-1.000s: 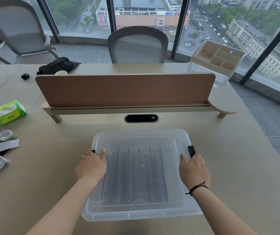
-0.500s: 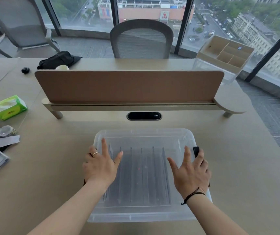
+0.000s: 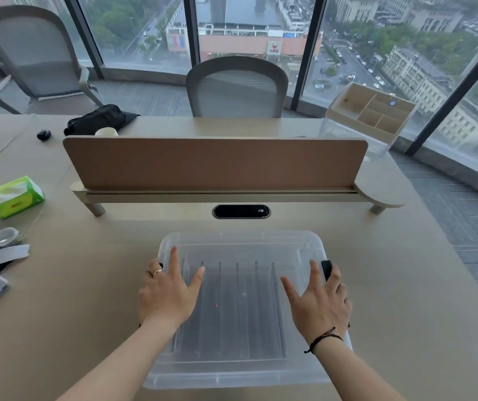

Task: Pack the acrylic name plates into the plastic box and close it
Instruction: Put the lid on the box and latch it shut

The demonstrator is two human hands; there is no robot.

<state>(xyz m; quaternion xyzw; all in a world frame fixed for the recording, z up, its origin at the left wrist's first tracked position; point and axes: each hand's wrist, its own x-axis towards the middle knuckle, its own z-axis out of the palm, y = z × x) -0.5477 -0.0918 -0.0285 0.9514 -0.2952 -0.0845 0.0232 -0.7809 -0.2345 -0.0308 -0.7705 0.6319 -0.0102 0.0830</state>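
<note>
The wide beige surface (image 3: pixel 405 285) is filling most of the frame, and a brown divider panel (image 3: pixel 214 163) is standing across its middle. In the lower centre, the clear plastic box (image 3: pixel 240 244) is sitting with its lid (image 3: pixel 240 369) already lying on top. Through the lid, the acrylic name plates (image 3: pixel 237 308) are showing as a row of thin upright sheets, so the packing part seems to be done. What is probably left is locking the box: a black latch (image 3: pixel 326 270) is sticking up at the right edge, just beside the fingers, and whether it is snapped down cannot be told. The opposite latch is mostly hidden. The left hand (image 3: pixel 168 290) is resting flat on the left part of the lid with fingers spread and straight, gripping nothing. The right hand (image 3: pixel 319 302) is lying the same way on the right part, also gripping nothing. At the left edge, a green tissue pack (image 3: pixel 12 196) and some tape rolls (image 3: pixel 3 237) are lying well apart from the box.
</note>
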